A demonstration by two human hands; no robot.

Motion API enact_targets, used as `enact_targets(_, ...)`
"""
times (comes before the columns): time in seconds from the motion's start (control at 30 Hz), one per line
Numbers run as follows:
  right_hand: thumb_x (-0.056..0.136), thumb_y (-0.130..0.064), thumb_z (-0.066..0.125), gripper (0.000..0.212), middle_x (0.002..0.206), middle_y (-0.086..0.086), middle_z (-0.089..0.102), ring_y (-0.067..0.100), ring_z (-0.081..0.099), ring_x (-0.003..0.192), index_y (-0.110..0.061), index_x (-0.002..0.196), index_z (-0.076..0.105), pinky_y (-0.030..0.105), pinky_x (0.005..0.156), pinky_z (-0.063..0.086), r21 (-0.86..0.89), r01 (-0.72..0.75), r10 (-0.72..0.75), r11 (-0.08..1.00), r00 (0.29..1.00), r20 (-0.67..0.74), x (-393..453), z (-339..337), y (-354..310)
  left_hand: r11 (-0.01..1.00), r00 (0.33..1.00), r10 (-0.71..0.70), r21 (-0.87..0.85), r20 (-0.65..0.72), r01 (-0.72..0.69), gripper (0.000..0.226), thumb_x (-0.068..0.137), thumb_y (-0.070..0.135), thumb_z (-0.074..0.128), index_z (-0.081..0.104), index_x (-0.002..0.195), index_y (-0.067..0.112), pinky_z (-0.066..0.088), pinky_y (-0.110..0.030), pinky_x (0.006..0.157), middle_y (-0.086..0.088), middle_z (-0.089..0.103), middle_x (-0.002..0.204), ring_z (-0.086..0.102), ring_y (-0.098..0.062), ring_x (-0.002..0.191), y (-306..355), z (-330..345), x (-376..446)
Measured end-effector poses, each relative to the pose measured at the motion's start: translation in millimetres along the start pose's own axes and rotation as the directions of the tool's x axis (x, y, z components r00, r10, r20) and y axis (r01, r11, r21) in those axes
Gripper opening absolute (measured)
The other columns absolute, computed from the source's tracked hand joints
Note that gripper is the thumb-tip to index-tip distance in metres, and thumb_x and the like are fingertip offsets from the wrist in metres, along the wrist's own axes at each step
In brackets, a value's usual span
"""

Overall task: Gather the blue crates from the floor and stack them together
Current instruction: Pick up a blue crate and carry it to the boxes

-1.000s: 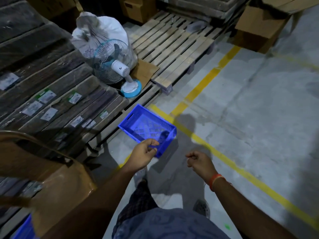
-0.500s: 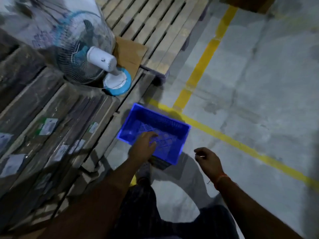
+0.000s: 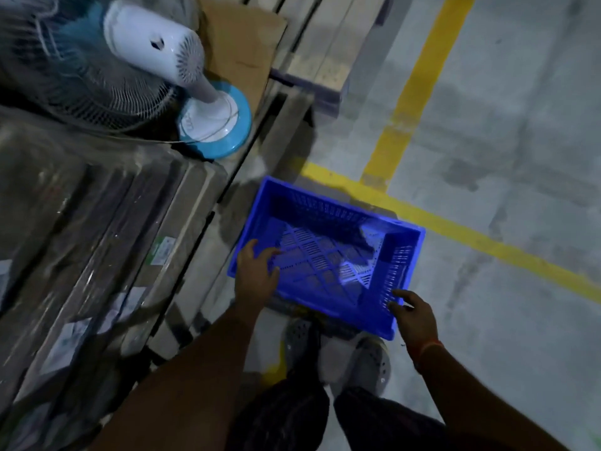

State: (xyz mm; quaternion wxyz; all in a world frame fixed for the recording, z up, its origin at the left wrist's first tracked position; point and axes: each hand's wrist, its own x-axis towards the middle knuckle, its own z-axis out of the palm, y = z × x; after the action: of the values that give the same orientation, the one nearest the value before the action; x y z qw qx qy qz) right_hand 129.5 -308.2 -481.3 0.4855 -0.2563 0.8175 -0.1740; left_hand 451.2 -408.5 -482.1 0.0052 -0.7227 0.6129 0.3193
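A person is bending over a blue crate [image 3: 328, 255] that is sitting on the grey concrete floor [image 3: 504, 157], just right of a wooden pallet [image 3: 201, 242] and across a yellow floor line [image 3: 455, 229]. The left hand [image 3: 257, 275] is gripping the crate's near-left corner, thumb outside the rim and fingers curling down inside the wall. The right hand [image 3: 414, 315] is reaching the near-right corner with fingers spread and loosely bent against the slotted side wall; whether it is gripping cannot be told. Two grey shoes [image 3: 370, 362] are showing just near the crate. On the pallet, far left, a white-and-teal table fan [image 3: 182, 76] is standing beside wrapped, labelled bundles [image 3: 81, 239].
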Motion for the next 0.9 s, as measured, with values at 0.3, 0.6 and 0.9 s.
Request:
enact_targets(0.3, 0.071, -0.042, 0.076, 0.037, 0.127, 0.012, 0.054, 0.033, 0.063, 0.103, -0.040, 0.107, 0.070, 0.048, 0.092, 0.056, -0.132, -0.077, 0.050, 0.988, 0.979, -0.199, 116, 45, 65, 0.983, 0.993, -0.091, 0.155, -0.069, 0.101, 0.041, 0.090, 0.023, 0.066, 0.059, 0.130, 0.032, 0.041, -0.052, 0.108, -0.016, 0.026, 0.157, 0.034, -0.040, 0.140, -60, 43, 121)
enact_targets(0.6, 0.091, -0.005, 0.060, 0.025, 0.087, 0.012, 0.069, 0.028, 0.062, 0.064, -0.025, 0.099, 0.074, 0.039, 0.059, 0.055, 0.063, -0.137, 0.145, 0.988, 0.979, -0.140, 140, 39, 43, 0.999, 0.998, 0.015, -0.031, 0.068, -0.013, 0.033, 0.083, 0.012, 0.060, 0.067, 0.099, 0.040, 0.058, -0.048, 0.081, -0.016, 0.070, 0.116, 0.068, -0.034, 0.095, -106, 61, 185)
enact_targets(0.9, 0.082, -0.005, 0.059, 0.039, 0.104, 0.006, 0.075, 0.024, 0.069, 0.081, -0.035, 0.099, 0.077, 0.051, 0.085, 0.058, 0.079, -0.066, 0.078, 0.995, 0.985, -0.151, 49, -56, 57, 0.988, 0.986, 0.145, -0.073, 0.082, -0.139, 0.026, 0.094, 0.008, 0.059, 0.071, 0.108, 0.026, 0.055, -0.044, 0.064, -0.013, 0.074, 0.098, 0.068, -0.033, 0.080, -24, -15, 80)
